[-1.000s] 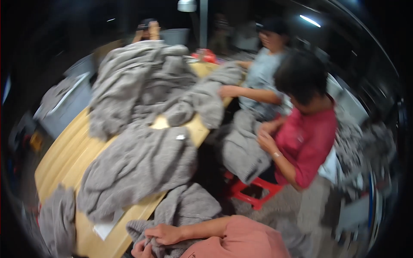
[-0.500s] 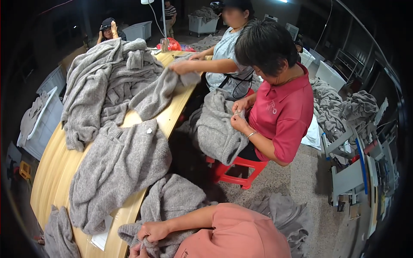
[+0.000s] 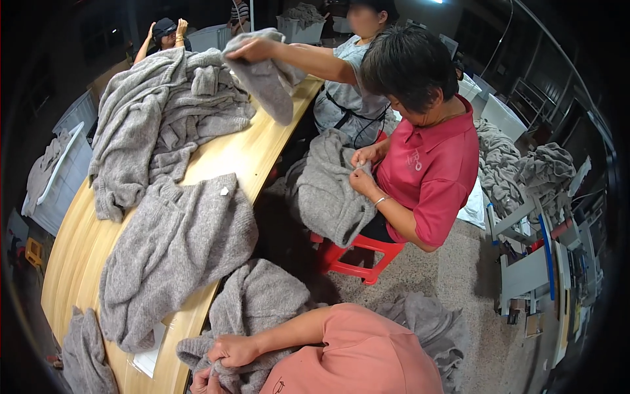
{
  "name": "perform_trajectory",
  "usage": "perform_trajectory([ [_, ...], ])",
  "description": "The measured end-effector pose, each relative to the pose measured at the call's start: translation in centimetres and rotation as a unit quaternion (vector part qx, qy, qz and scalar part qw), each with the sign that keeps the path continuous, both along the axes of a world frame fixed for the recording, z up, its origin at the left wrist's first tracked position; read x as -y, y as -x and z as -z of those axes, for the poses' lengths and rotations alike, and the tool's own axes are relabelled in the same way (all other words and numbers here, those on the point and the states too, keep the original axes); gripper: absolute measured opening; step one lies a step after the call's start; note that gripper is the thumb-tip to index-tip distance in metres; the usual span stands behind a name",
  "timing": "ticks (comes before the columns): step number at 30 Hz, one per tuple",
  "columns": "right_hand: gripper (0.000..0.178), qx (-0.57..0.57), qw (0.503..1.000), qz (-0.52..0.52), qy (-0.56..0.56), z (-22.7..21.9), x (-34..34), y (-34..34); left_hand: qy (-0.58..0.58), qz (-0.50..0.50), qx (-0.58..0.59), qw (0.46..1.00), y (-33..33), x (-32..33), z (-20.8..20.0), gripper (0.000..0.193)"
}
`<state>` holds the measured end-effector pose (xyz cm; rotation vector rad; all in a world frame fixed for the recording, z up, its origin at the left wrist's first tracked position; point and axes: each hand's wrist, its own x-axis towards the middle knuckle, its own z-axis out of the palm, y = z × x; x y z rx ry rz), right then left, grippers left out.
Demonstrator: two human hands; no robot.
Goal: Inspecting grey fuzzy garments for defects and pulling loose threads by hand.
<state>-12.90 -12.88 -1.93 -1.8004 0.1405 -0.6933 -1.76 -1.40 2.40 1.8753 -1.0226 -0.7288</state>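
Fluffy grey knit, apparently a sweater (image 3: pixel 259 295), is bunched at the table's near right edge, part of it hanging over. My right hand (image 3: pixel 234 350) is closed on a fold of it, knuckles up. Just below, my left hand (image 3: pixel 209 383) pinches the same knit; the lower edge of the picture cuts this hand off. On the wooden table (image 3: pixel 72 256) beside my hands lies another grey sweater (image 3: pixel 180 249) with a small white tag (image 3: pixel 224 191). Under its near end a white flat sheet (image 3: pixel 149 354) shows. More grey knit (image 3: pixel 86 351) lies at the table's near left.
A co-worker in a red shirt (image 3: pixel 426 164) sits on a red stool (image 3: pixel 367 259), handling grey knit. Beyond, a second co-worker (image 3: pixel 357 72) holds up a grey piece (image 3: pixel 269 92). A sweater heap (image 3: pixel 141 111) covers the table's far end. Grey cloth (image 3: pixel 426 328) lies on the floor behind me.
The second co-worker's arm has swung up and left, raising the grey piece off the table. My view has shifted slightly. Both my hands keep their grip in nearly the same place.
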Motion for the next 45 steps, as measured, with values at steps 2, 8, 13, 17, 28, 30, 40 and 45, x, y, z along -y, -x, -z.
perform_trajectory([
  [2,0.010,-0.031,0.998,0.055,0.026,-0.3,-0.6,0.0,0.084,-0.026,-0.045,0.995,-0.7,0.0,3.0,0.007],
  [8,0.011,0.014,0.986,0.152,0.072,-0.4,-1.9,-0.4,0.172,-0.088,-0.055,0.980,-0.1,0.4,3.5,0.009],
  [13,0.012,-0.008,0.981,0.190,0.038,1.0,-0.6,-2.1,0.162,-0.097,0.012,0.982,-0.5,1.9,4.6,0.008],
  [17,0.011,-0.052,0.987,0.147,-0.022,1.3,0.1,-1.4,0.170,-0.078,0.016,0.982,-0.6,1.7,5.4,0.008],
  [28,0.010,-0.048,0.972,0.195,0.120,1.2,-1.1,-3.1,0.209,-0.064,0.261,0.940,-0.1,0.6,4.5,0.009],
  [30,0.011,0.010,0.971,0.189,0.144,1.0,-1.0,-3.4,0.217,-0.115,0.176,0.953,-0.2,0.5,4.8,0.010],
  [40,0.007,0.047,0.993,0.004,-0.106,0.2,0.9,-2.6,0.233,-0.096,0.154,0.955,0.6,-0.3,4.6,0.013],
  [45,0.008,-0.074,0.980,-0.081,-0.164,1.7,1.1,-2.4,0.195,-0.071,0.179,0.962,1.2,-0.4,4.0,0.014],
])
